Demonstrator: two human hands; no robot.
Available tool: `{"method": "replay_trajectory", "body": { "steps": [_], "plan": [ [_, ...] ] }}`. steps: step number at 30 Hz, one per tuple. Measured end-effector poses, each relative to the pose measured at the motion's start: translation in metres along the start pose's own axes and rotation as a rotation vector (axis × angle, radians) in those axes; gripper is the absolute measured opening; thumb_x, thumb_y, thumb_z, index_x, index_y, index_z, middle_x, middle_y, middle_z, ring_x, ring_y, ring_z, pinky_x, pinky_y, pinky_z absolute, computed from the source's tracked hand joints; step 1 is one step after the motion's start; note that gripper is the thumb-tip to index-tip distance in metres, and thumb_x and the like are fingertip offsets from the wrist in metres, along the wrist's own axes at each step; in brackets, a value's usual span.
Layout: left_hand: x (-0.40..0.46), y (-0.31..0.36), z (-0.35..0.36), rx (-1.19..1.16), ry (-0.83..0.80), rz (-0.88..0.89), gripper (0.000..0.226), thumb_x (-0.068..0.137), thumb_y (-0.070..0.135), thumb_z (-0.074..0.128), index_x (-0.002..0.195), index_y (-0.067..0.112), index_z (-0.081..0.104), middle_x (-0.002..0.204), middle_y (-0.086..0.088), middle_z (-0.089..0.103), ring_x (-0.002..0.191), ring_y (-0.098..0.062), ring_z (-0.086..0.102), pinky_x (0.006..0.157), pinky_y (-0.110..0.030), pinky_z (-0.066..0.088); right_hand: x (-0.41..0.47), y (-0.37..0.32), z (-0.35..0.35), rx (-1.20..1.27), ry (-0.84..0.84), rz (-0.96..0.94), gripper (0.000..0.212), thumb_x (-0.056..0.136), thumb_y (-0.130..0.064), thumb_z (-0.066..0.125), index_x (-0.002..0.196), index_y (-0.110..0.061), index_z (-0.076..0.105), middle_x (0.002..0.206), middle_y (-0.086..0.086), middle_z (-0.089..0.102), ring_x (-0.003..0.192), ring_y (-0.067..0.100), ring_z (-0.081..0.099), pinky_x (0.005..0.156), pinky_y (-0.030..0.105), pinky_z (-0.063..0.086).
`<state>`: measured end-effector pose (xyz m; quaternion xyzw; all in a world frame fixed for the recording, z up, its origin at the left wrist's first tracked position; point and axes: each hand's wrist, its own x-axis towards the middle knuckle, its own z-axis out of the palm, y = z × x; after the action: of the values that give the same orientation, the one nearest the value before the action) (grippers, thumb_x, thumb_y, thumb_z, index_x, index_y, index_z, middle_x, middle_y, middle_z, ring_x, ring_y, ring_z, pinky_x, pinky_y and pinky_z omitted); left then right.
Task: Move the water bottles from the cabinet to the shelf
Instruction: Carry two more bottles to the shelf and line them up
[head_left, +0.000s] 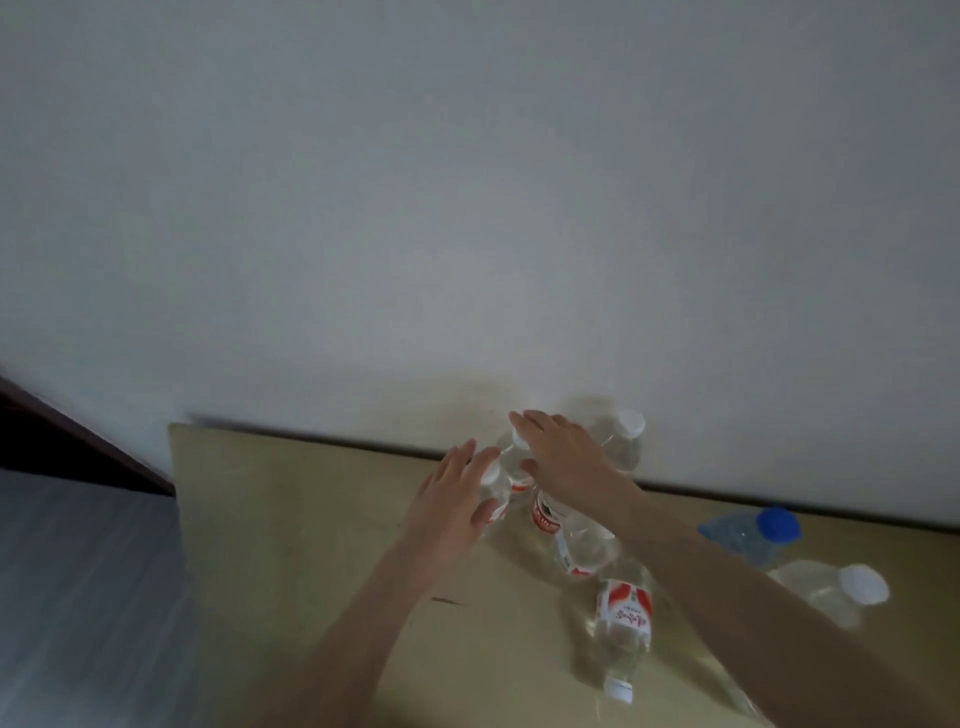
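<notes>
Several clear water bottles with red-and-white labels and white caps stand or lie on a beige cabinet top (291, 519) against a white wall. My left hand (452, 499) reaches with straight fingers to an upright bottle (493, 493) and touches its side. My right hand (561, 452) lies with fingers extended over the cap of a second upright bottle (511, 462). Another bottle (623, 623) lies on its side nearer to me, cap pointing toward me. A further labelled bottle (571, 545) sits partly hidden under my right forearm.
A bottle with a white cap (623, 436) stands by the wall behind my right hand. A blue-capped bottle (753, 530) and a white-capped bottle (831, 587) are at the right. Grey floor (78, 597) lies left of the cabinet's edge.
</notes>
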<state>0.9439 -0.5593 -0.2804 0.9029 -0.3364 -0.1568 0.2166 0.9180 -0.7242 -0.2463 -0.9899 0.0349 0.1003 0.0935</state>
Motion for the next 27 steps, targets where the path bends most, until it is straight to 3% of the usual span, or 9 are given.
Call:
{"method": "replay_trajectory", "body": {
  "steps": [4, 8, 10, 16, 18, 21, 24, 27],
  "plan": [
    [-0.005, -0.009, 0.008, -0.239, 0.094, -0.019, 0.039, 0.087, 0.027, 0.055, 0.123, 0.021, 0.04, 0.129, -0.001, 0.049, 0.114, -0.023, 0.05, 0.089, -0.036, 0.044, 0.011, 0.003, 0.007, -0.016, -0.036, -0.019, 0.061, 0.088, -0.007, 0.052, 0.141, -0.009, 0.022, 0.131, 0.012, 0.043, 0.115, 0.029, 0.047, 0.094, 0.039, 0.043],
    [-0.018, -0.02, 0.013, -0.293, 0.177, -0.069, 0.045, 0.085, 0.045, 0.039, 0.118, 0.016, 0.049, 0.114, -0.001, 0.055, 0.103, -0.02, 0.052, 0.08, -0.02, 0.036, 0.012, -0.001, 0.011, 0.019, -0.024, -0.021, 0.041, 0.085, 0.001, 0.049, 0.125, -0.005, 0.041, 0.121, 0.012, 0.047, 0.108, 0.026, 0.048, 0.089, 0.033, 0.043],
    [-0.024, -0.026, 0.01, -0.321, 0.213, -0.08, 0.038, 0.087, 0.038, 0.044, 0.118, 0.016, 0.05, 0.112, 0.0, 0.055, 0.101, -0.018, 0.052, 0.079, -0.017, 0.033, 0.01, -0.008, 0.014, 0.066, -0.016, -0.012, 0.035, 0.086, -0.001, 0.05, 0.12, -0.004, 0.045, 0.12, 0.012, 0.046, 0.106, 0.027, 0.049, 0.088, 0.033, 0.043],
    [-0.045, -0.051, 0.004, -0.439, 0.284, -0.124, 0.033, 0.086, 0.011, 0.058, 0.116, 0.019, 0.046, 0.098, 0.006, 0.057, 0.085, -0.021, 0.058, 0.067, -0.011, 0.035, 0.003, -0.044, 0.025, 0.192, -0.036, 0.102, 0.041, 0.086, -0.023, 0.059, 0.12, -0.002, 0.047, 0.123, 0.011, 0.042, 0.115, 0.026, 0.042, 0.092, 0.034, 0.037],
    [-0.05, -0.058, 0.001, -0.488, 0.261, -0.151, 0.039, 0.085, 0.012, 0.06, 0.12, 0.016, 0.044, 0.098, 0.006, 0.058, 0.088, -0.021, 0.059, 0.071, -0.018, 0.037, -0.003, -0.057, 0.034, 0.184, -0.015, 0.115, 0.044, 0.087, -0.029, 0.058, 0.12, -0.004, 0.046, 0.125, 0.011, 0.044, 0.116, 0.026, 0.041, 0.094, 0.034, 0.037],
    [-0.057, -0.07, -0.007, -0.641, 0.256, -0.232, 0.044, 0.084, 0.012, 0.062, 0.125, 0.015, 0.045, 0.105, 0.005, 0.057, 0.097, -0.016, 0.054, 0.082, -0.023, 0.038, -0.02, -0.068, 0.047, 0.377, 0.097, 0.26, 0.043, 0.088, -0.032, 0.057, 0.117, -0.003, 0.044, 0.121, 0.014, 0.05, 0.113, 0.03, 0.048, 0.091, 0.036, 0.037],
    [-0.07, -0.092, -0.008, -0.781, 0.245, -0.239, 0.029, 0.082, 0.027, 0.065, 0.109, 0.024, 0.055, 0.102, 0.003, 0.064, 0.096, -0.018, 0.06, 0.087, -0.031, 0.047, -0.053, -0.081, 0.054, 0.568, 0.207, 0.442, 0.045, 0.089, -0.043, 0.051, 0.114, -0.006, 0.045, 0.109, 0.017, 0.058, 0.099, 0.032, 0.057, 0.083, 0.037, 0.043],
    [-0.084, -0.105, -0.012, -0.861, 0.149, -0.191, 0.025, 0.077, 0.045, 0.059, 0.095, 0.028, 0.059, 0.092, -0.001, 0.067, 0.087, -0.018, 0.065, 0.07, -0.015, 0.05, -0.085, -0.108, 0.069, 0.666, 0.325, 0.477, 0.071, 0.076, -0.074, 0.035, 0.107, -0.012, 0.048, 0.094, 0.006, 0.057, 0.086, 0.022, 0.056, 0.077, 0.032, 0.044]
  ]
}}
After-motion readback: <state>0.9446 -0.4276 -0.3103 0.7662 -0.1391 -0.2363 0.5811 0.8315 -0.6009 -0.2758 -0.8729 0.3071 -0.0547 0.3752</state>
